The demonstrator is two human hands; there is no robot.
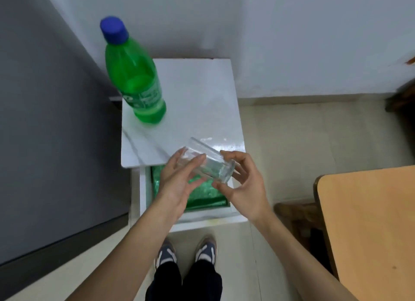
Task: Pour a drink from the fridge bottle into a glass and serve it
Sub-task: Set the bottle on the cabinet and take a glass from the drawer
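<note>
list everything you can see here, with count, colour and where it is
green plastic bottle with blue cap: 1, upright, back left of white top
clear drinking glass: 1, tilted, held between both hands
white marble-look cabinet top: 1, centre
open white drawer: 1, below the top, crinkled green lining inside
tan wooden table: 1, right
dark grey panel: 1, left
blue and white shoes: 2, bottom centre
left hand: 1, on the glass
right hand: 1, at the glass base

table (370,222) cropped right, bottle label (146,98) unreadable
</note>
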